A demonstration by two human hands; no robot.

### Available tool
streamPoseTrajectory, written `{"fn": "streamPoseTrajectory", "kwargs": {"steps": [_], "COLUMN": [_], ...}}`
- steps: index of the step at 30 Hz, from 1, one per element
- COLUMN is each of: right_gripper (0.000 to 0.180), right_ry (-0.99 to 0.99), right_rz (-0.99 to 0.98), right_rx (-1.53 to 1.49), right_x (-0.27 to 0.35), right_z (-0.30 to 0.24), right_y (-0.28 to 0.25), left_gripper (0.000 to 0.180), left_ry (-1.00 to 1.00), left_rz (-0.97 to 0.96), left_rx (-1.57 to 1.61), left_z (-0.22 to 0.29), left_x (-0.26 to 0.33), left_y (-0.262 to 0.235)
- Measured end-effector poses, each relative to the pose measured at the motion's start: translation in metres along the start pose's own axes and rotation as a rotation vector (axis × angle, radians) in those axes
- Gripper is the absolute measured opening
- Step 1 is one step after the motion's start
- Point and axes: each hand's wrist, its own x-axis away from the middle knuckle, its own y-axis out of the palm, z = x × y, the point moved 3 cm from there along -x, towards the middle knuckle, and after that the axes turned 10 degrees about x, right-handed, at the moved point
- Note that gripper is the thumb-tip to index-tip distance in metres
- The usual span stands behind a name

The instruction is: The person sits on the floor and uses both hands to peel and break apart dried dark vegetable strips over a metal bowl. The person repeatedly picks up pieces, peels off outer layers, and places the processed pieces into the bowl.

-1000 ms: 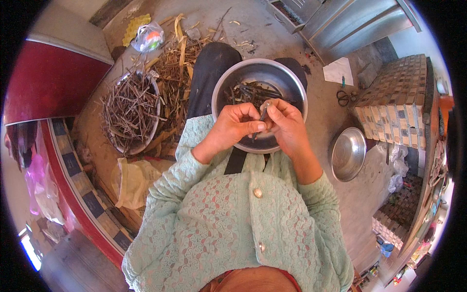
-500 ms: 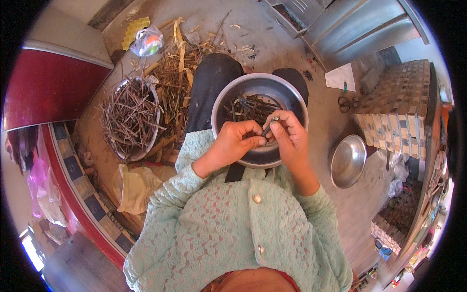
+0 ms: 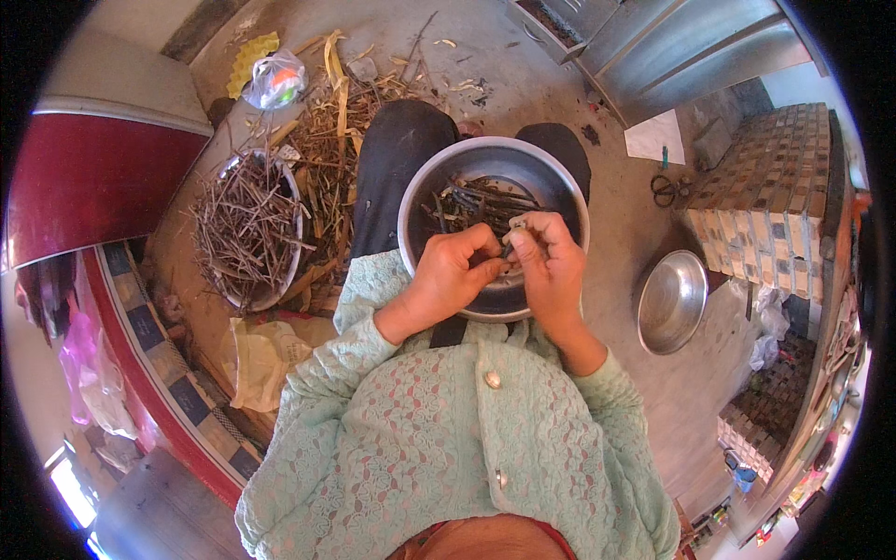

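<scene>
A steel bowl [image 3: 425, 201] rests on my lap and holds several dark thin stalks [image 3: 476, 201]. Over its near side my left hand [image 3: 455, 275] and my right hand [image 3: 549, 266] meet, fingertips pinched together on one short dark stalk piece [image 3: 511, 245]. Both wrists come out of pale green knitted sleeves. My dark-trousered knees show behind the bowl.
To the left, a round tray [image 3: 280, 285] is heaped with dry twigs, with loose stalks and husks [image 3: 336, 140] strewn beside it. An empty steel bowl [image 3: 672, 301] sits on the floor at right, near a tiled block [image 3: 765, 201] and scissors [image 3: 665, 187]. A crumpled bag [image 3: 261, 359] lies by my left elbow.
My hands have stayed over the bowl, working the stalk piece; they shifted slightly toward me and the fingers re-pinched. The view has tilted a little.
</scene>
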Motion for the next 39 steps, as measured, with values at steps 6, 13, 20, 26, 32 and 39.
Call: {"fn": "streamPoseTrajectory", "kwargs": {"steps": [6,13,20,26,32,39], "right_gripper": [0.015,0.013,0.011,0.012,0.012,0.024], "right_ry": [0.112,0.113,0.024,-0.020,0.045,-0.003], "right_rz": [-0.067,-0.090,-0.062,-0.005,-0.096,-0.230], "right_rx": [-0.345,-0.342,-0.145,-0.052,-0.094,-0.241], "right_x": [-0.006,-0.006,-0.004,-0.005,-0.004,-0.004], "right_z": [-0.005,-0.001,0.001,0.000,0.003,0.000], "right_y": [-0.006,-0.003,0.001,0.001,0.003,0.005], "left_gripper": [0.012,0.009,0.010,0.010,0.011,0.012], "left_ry": [-0.167,-0.102,-0.039,-0.033,-0.021,-0.056], "left_rz": [-0.102,-0.159,-0.103,-0.117,-0.098,-0.004], "left_rx": [0.447,0.315,0.227,0.245,0.124,0.426], "left_z": [-0.007,-0.010,-0.009,-0.006,-0.010,-0.012], "left_x": [0.001,0.002,0.006,0.008,0.007,0.008], "left_y": [-0.001,-0.004,0.001,0.002,-0.001,-0.001]}}
